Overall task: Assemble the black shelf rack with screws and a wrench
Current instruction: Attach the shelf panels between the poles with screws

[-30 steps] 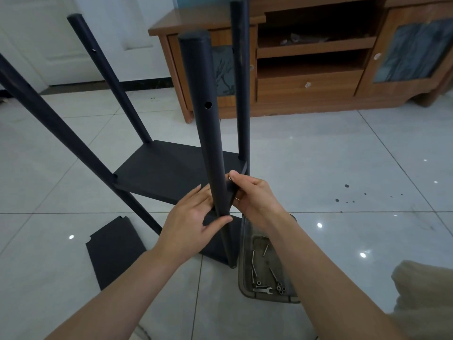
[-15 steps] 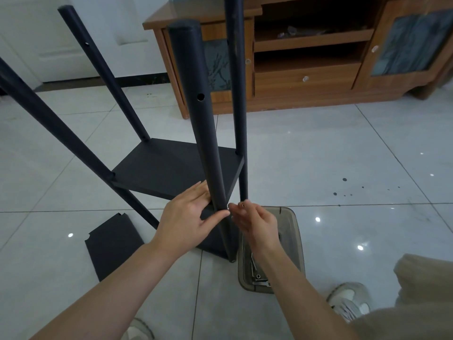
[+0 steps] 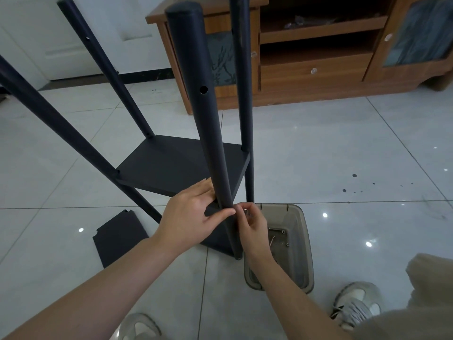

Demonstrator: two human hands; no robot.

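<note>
Black shelf rack (image 3: 181,165) stands on the tiled floor, four posts up, one shelf board fixed at mid height. Nearest post (image 3: 208,133) runs near-vertical, leaning slightly toward the camera at the top; its long axis passes between the two hands.

Left hand (image 3: 193,217): wrapped around the near corner of the shelf and the post from the left, thumb pressed across the front. Holding, fingers partly closed.

Right hand (image 3: 250,222): touching the post from the right, fingertips pinched narrow on a small metallic item, probably a screw (image 3: 245,212); too small to be sure.

Both hands meet at the post-to-shelf joint. The right hand is the one at the joint's right face, so the fastener should go in from the right, square to the post axis.

Clear plastic tray (image 3: 297,241) with spare hardware lies just right of the post base. Loose black panel (image 3: 120,236) lies flat on the floor, near left.
</note>
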